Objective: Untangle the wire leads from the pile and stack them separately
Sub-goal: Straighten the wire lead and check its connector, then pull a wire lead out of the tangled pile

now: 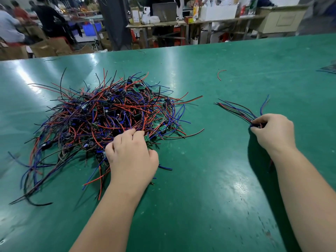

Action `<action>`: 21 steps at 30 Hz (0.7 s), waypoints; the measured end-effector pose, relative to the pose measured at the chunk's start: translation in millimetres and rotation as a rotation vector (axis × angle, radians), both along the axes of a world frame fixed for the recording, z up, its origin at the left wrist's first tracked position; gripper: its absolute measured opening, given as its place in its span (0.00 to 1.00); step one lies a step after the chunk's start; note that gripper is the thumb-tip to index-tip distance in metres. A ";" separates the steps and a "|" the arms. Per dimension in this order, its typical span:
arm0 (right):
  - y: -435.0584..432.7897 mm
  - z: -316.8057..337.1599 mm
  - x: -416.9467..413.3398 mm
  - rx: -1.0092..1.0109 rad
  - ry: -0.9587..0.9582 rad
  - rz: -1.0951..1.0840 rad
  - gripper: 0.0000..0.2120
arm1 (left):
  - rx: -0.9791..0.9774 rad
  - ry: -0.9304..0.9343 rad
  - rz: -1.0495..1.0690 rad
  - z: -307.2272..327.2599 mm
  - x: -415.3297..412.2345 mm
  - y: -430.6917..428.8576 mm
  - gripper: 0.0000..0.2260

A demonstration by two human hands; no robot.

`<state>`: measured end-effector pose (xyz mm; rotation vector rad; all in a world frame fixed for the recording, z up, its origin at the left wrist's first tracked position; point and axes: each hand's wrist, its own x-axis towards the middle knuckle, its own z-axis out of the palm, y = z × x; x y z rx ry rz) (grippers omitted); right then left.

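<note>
Head: green table (209, 179), cluttered benches (158, 24)

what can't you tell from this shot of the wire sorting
Head view: whether the left hand grips a lead; its fingertips are buried in the pile.
Head view: the ends of the bundle of leads, covered by curled fingers of the right hand.
Head view: more wires far right, cut off by the frame edge.
Head view: markings on the small green boards, too small.
</note>
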<state>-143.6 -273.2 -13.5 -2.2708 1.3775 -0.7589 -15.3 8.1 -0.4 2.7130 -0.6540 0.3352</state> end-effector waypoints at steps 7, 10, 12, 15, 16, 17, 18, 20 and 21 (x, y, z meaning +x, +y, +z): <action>12.8 1.9 3.1 -0.033 0.066 0.000 0.09 | 0.045 -0.043 0.028 0.2 15.6 5.5 0.15; 24.1 5.6 5.3 -0.078 0.039 0.032 0.10 | 0.086 -0.045 0.051 -1.9 16.9 5.3 0.13; 35.4 8.6 7.5 -0.108 0.001 0.085 0.10 | 0.103 -0.041 0.048 -2.9 16.7 5.0 0.12; 55.5 13.1 11.3 -0.149 -0.086 0.181 0.11 | 0.035 -0.107 0.027 -4.1 15.6 3.5 0.09; 62.2 14.9 12.8 -0.157 -0.128 0.228 0.13 | -0.028 -0.155 0.014 -3.0 14.5 2.5 0.08; 68.6 17.1 14.3 -0.147 -0.175 0.286 0.14 | -0.126 -0.214 -0.004 -0.8 12.5 1.5 0.08; 74.6 19.4 15.8 -0.107 -0.221 0.350 0.15 | -0.241 -0.279 -0.030 2.0 10.4 1.0 0.07; 85.3 23.3 18.1 0.064 -0.294 0.466 0.13 | -0.475 -0.319 -0.129 9.4 3.1 0.2 0.08; 89.9 24.7 18.9 0.181 -0.325 0.524 0.11 | -0.628 -0.215 -0.207 13.1 -1.9 -1.3 0.08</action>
